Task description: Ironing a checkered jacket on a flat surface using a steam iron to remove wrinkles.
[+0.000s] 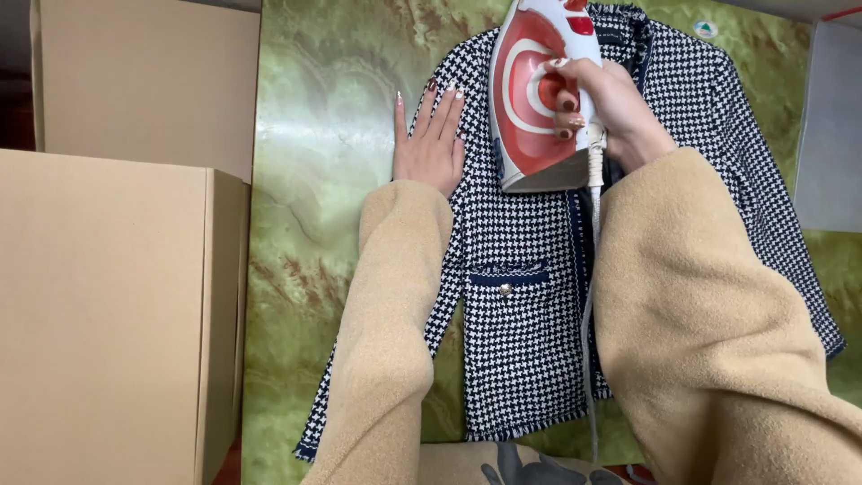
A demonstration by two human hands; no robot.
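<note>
A black-and-white houndstooth jacket (521,332) with navy trim and a buttoned pocket lies flat on a green marbled table (314,224). My right hand (606,103) grips the handle of a red-and-white clothes iron (530,99), held over the jacket's upper chest. Its white cord (588,332) runs down along the jacket's front. My left hand (429,139) lies flat, fingers spread, pressing the jacket's left shoulder edge next to the iron. Both arms wear tan fleece sleeves that hide parts of the jacket.
A large cardboard box (108,314) stands at the left, right against the table's edge, with another box (144,76) behind it. A grey surface (831,126) borders the table at the far right.
</note>
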